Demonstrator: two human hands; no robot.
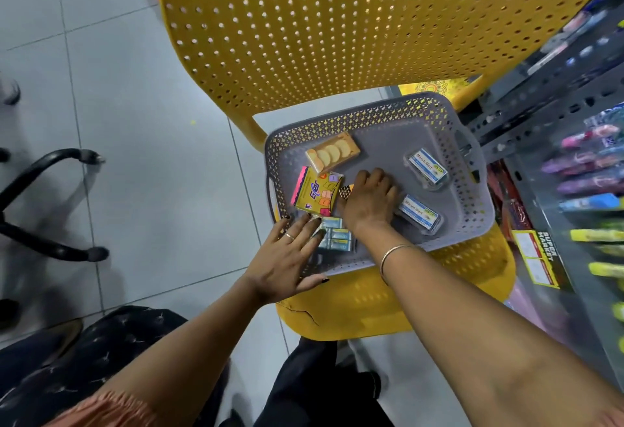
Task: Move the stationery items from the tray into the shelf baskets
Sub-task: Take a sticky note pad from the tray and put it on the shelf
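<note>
A grey perforated tray [469,197] rests on the seat of a yellow chair [337,21]. In it lie a yellow sticky-note pack [315,194], a tan box of round items [332,152], two clear cases with blue labels [427,167] [418,213] and a blue-grey packet [336,237]. My right hand [369,200] is curled palm-down in the tray's middle over a small orange-and-black item [346,191]; its grip is hidden. My left hand [287,257] lies spread on the tray's near-left rim, fingertips touching the blue-grey packet.
Grey metal shelves [547,89] on the right hold pens and markers [587,163]. A red-and-yellow package [537,257] sits low beside the chair. A black chair base [50,207] stands on the tiled floor at left. My legs are at the bottom.
</note>
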